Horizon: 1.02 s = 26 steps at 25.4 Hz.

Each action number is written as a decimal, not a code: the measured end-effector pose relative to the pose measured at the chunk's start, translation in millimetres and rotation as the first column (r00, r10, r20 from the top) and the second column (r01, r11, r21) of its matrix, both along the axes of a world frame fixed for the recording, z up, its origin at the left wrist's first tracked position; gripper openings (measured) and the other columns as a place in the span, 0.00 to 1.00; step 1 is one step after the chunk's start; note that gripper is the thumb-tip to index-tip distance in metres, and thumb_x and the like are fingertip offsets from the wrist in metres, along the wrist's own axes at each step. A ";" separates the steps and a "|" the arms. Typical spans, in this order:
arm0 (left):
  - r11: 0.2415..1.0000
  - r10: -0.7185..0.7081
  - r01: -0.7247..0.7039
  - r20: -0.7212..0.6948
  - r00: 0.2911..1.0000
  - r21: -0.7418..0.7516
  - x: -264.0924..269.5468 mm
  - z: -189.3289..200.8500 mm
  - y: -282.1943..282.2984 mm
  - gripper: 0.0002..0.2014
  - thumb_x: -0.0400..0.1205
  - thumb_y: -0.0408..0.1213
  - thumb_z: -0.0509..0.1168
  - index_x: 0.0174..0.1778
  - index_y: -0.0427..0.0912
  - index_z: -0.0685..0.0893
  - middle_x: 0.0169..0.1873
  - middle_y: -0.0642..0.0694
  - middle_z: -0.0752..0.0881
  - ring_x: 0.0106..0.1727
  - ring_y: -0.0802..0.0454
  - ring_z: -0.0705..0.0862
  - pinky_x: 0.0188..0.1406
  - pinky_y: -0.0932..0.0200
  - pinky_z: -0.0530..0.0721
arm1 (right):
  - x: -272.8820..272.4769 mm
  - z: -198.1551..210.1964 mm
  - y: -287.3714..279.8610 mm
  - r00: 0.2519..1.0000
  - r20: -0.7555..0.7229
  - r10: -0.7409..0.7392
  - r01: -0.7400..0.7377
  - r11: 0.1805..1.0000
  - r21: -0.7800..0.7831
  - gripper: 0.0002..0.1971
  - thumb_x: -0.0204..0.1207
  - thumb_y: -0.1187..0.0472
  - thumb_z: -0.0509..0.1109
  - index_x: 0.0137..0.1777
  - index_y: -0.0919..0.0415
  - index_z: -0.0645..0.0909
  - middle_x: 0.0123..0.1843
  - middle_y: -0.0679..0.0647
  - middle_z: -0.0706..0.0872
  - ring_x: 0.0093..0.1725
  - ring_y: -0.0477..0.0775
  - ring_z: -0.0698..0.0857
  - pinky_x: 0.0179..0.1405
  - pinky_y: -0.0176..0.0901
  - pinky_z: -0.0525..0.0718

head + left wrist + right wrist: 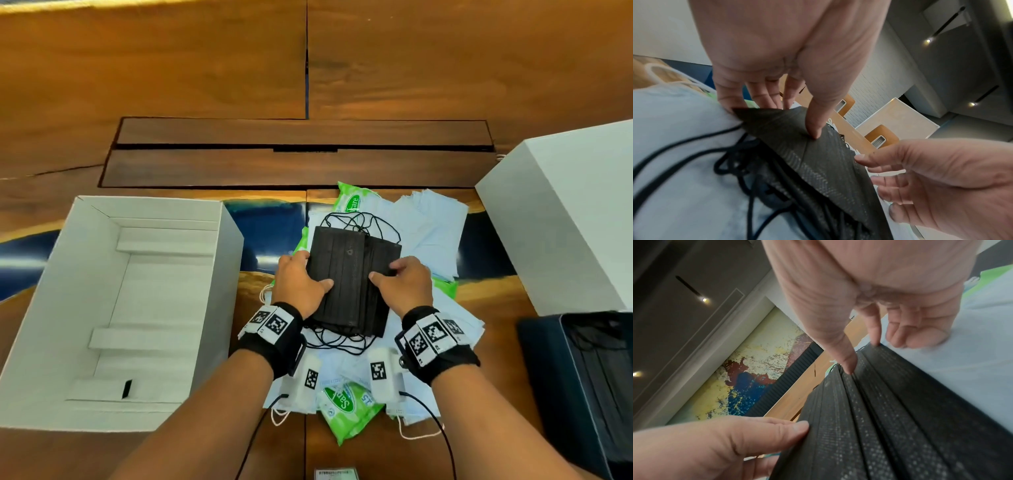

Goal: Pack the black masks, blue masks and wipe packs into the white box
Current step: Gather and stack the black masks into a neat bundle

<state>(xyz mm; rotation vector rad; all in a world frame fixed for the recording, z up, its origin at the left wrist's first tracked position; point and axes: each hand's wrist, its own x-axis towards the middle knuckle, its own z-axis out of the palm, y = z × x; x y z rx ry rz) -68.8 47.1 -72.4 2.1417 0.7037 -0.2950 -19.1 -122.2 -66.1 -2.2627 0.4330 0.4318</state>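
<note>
Stack of flat, pleated black fabric masks (pixel 352 281) lies between both hands, long axis running away from the person; left hand (pixel 297 281) and right hand (pixel 404 282) each pinch a long edge, thumbs on top. Open white cardboard box (pixel 228 274) sits just left of the left hand, which is nearer. Thin black ear cords (pixel 359 219) trail loose over soft pale-blue masks (pixel 431 226) and glossy green wipe packs (pixel 342 411) on the wooden table (pixel 205 68).

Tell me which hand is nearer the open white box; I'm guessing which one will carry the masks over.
Left. The left hand grips the black masks on the side facing the white box; the right hand holds their far side.
</note>
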 end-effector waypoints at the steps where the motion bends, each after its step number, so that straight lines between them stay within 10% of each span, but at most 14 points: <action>1: 1.000 0.002 -0.002 0.002 1.000 0.022 2.0 -0.1 -0.9 0.31 0.73 0.42 0.78 0.71 0.41 0.76 0.65 0.40 0.75 0.66 0.43 0.77 0.69 0.49 0.77 | 0.6 1.9 -0.4 1.000 0.004 -0.016 0.016 1.000 -0.002 0.22 0.70 0.56 0.79 0.59 0.62 0.76 0.59 0.56 0.77 0.55 0.56 0.81 0.55 0.44 0.78; 9: 0.991 0.060 -0.062 -0.018 0.998 -0.122 8.6 -6.7 -2.0 0.19 0.71 0.39 0.79 0.50 0.46 0.77 0.47 0.49 0.85 0.52 0.48 0.86 0.56 0.48 0.86 | 2.4 1.9 1.4 0.995 0.013 0.095 -0.095 0.991 0.089 0.07 0.72 0.59 0.76 0.40 0.59 0.81 0.37 0.49 0.83 0.43 0.54 0.84 0.43 0.43 0.79; 14: 0.954 0.100 -0.097 -0.002 0.995 -0.284 7.7 -8.7 4.1 0.15 0.74 0.35 0.76 0.51 0.48 0.80 0.46 0.47 0.89 0.49 0.48 0.89 0.55 0.45 0.89 | -8.7 7.8 12.9 0.998 -0.062 -0.015 0.037 0.932 0.360 0.11 0.77 0.57 0.72 0.54 0.61 0.79 0.51 0.57 0.87 0.52 0.57 0.87 0.54 0.53 0.86; 18: 0.948 0.090 -0.072 0.044 0.995 -0.310 3.0 -7.1 3.1 0.12 0.75 0.30 0.73 0.53 0.42 0.84 0.45 0.43 0.91 0.47 0.45 0.90 0.52 0.44 0.89 | -17.9 13.4 27.1 0.993 -0.062 0.100 -0.061 0.886 0.460 0.22 0.69 0.57 0.80 0.61 0.56 0.80 0.53 0.48 0.89 0.52 0.45 0.88 0.53 0.42 0.86; 26: 0.931 0.049 0.007 0.145 0.988 -0.365 -10.3 22.4 -7.2 0.16 0.76 0.37 0.76 0.57 0.42 0.83 0.48 0.50 0.88 0.49 0.53 0.88 0.48 0.59 0.86 | -35.6 30.1 12.3 0.981 -0.192 0.024 0.101 0.782 0.614 0.16 0.70 0.79 0.68 0.50 0.60 0.87 0.49 0.60 0.91 0.50 0.61 0.90 0.50 0.52 0.89</action>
